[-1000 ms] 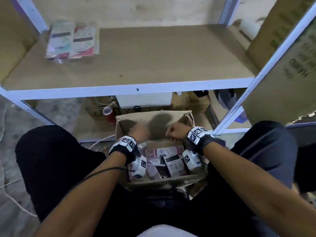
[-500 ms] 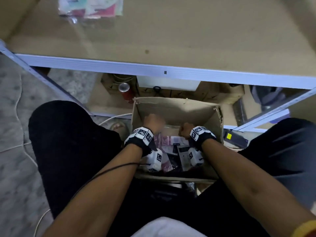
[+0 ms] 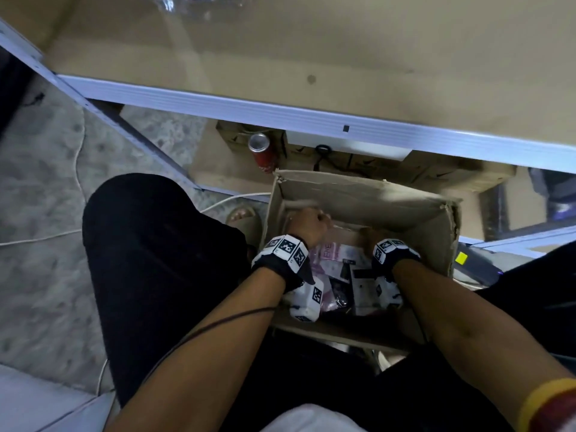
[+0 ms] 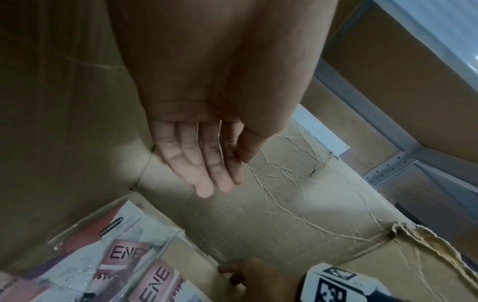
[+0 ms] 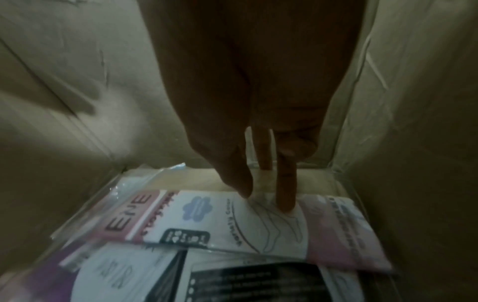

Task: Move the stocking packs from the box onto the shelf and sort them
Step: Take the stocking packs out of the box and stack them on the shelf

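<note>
**Both hands down in the box**

The right hand (image 5: 261, 163) reaches straight down, thumb and fingertip touching the top pack (image 5: 232, 220), which lies flat directly beneath it, nothing pinched yet. The left hand (image 4: 207, 155) is flat and open against the box (image 3: 358, 194) wall, above the packs at lower left. The right is nearer.

Red can (image 3: 261, 152) upright under shelf, white cable (image 3: 78, 163) across grey floor (image 3: 40, 244)

Clear-wrapped packs (image 5: 232, 226) with pink and white "ENE" cards lie flat, overlapping, in the box (image 3: 358, 194). The brown cardboard box stands open below the shelf (image 3: 311, 42).
</note>
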`<state>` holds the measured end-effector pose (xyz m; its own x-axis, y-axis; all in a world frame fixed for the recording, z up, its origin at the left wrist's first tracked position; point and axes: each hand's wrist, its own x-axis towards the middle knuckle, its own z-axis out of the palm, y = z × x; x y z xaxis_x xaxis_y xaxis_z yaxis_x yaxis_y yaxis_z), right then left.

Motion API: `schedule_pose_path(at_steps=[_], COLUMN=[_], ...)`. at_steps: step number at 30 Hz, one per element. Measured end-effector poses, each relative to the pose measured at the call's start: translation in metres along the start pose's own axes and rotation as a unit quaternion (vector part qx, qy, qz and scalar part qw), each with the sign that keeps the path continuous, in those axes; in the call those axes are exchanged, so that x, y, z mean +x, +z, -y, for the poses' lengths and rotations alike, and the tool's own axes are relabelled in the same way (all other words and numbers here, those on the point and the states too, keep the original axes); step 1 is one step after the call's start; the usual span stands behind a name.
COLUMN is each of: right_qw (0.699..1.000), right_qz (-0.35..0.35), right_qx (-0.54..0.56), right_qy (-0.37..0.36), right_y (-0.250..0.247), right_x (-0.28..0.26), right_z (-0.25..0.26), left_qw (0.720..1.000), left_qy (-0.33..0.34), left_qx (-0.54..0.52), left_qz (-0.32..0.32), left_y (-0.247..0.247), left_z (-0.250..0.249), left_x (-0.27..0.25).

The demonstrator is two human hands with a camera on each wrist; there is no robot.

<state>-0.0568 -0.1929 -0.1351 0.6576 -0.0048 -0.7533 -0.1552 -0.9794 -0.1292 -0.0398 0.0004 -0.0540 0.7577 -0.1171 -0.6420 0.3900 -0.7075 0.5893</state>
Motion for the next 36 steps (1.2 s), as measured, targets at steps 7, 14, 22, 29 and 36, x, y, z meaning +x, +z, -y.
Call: schedule_pose_path(at_steps=[7,14,22,29,36], right_qw=[0.998,0.997,0.994,0.983,0.982], right_qz=[0.001,0.012,0.072,0.134,0.127], right_qx=[-0.044,0.013,0.049,-0.020,-0.008], right_qy=[0.037,0.072,0.060,0.126,0.141], right_y=[0.007,0.001,-0.019,0.008,0.006], right_x=[-0.007,-0.020,-0.075,-0.070,-0.073], right_z=[0.014,0.010,0.028,0.011,0.011], left_qw=[1.000,0.999,0.999,1.000,0.999], left_qy=[0.008,0.030,0.024,0.015,0.014], left_qx=[0.005,0.037,0.043,0.005,0.042], left_qz=[0.005,-0.006,-0.011,0.012,0.012], left_y=[0.011,0.020,0.024,0.026,0.030], left_z=[0.000,0.002,0.007,0.013,0.020], left_x=[0.010,0.011,0.005,0.002,0.005])
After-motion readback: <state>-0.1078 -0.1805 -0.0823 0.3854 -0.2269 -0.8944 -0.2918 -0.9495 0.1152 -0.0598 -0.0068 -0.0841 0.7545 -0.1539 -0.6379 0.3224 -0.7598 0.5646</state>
